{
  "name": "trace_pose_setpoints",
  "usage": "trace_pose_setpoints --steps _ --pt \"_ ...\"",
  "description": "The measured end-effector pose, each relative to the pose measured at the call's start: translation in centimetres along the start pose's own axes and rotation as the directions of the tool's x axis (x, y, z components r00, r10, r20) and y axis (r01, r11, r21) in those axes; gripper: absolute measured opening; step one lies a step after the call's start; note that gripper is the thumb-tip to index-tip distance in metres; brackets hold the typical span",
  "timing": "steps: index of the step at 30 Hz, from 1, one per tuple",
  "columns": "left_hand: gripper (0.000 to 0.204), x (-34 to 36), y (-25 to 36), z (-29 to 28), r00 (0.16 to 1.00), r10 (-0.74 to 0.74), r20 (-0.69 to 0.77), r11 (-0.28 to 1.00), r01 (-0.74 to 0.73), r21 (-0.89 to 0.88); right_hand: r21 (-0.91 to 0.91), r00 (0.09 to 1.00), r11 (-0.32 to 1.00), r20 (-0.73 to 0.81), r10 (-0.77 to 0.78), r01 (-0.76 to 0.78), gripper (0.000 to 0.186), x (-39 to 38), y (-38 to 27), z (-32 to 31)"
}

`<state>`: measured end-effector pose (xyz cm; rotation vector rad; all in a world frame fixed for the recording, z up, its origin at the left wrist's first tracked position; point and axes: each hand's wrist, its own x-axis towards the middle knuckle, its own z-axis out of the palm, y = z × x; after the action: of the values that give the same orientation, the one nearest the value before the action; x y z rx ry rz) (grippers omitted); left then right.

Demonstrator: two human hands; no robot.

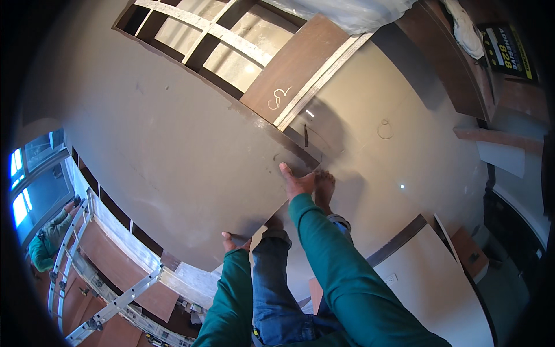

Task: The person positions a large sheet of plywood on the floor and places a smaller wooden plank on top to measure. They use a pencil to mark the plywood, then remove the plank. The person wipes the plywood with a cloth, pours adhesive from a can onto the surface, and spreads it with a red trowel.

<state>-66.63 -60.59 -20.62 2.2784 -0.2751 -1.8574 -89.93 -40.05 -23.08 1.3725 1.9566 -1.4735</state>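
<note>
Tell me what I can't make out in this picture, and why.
Right hand and left hand, head view: most fingers, hidden by the large panel.
The large panel's underside, head view: faces away from the camera.
Plastic sheet, head view: upper part, cut off by the top edge.
Ladder, head view: lower end, lost at the dark rim.

Beige floor (430,153) is gleaming
At left, bluish windows (51,194) are glowing, and a metal ladder (117,303) is standing nearby.

Broad, flat taupe panel (167,139), faintly smudged, aslant, near edge in both hands (299,184).
</note>
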Motion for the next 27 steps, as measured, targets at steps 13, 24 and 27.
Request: trace_pose_setpoints --steps 13,24,27 --pt "0.066 1.4 -0.2 -1.7 0.984 0.132 0.122 0.989 -0.138 0.045 0.219 1.0 0.975 0.015 0.024 -0.027 0.076 -1.4 -1.5 0.6" --pt "0.081 1.3 -0.1 -1.5 0.989 0.144 0.042 0.967 -0.15 0.204 0.264 0.999 0.964 0.043 0.003 -0.014 0.073 -0.9 -1.3 0.6" --pt "0.082 3.7 0.1 -3.0 0.977 0.11 0.184 0.987 -0.129 0.094 0.197 1.0 0.98 0.007 0.027 -0.028 0.069 -0.9 -1.3 0.8"
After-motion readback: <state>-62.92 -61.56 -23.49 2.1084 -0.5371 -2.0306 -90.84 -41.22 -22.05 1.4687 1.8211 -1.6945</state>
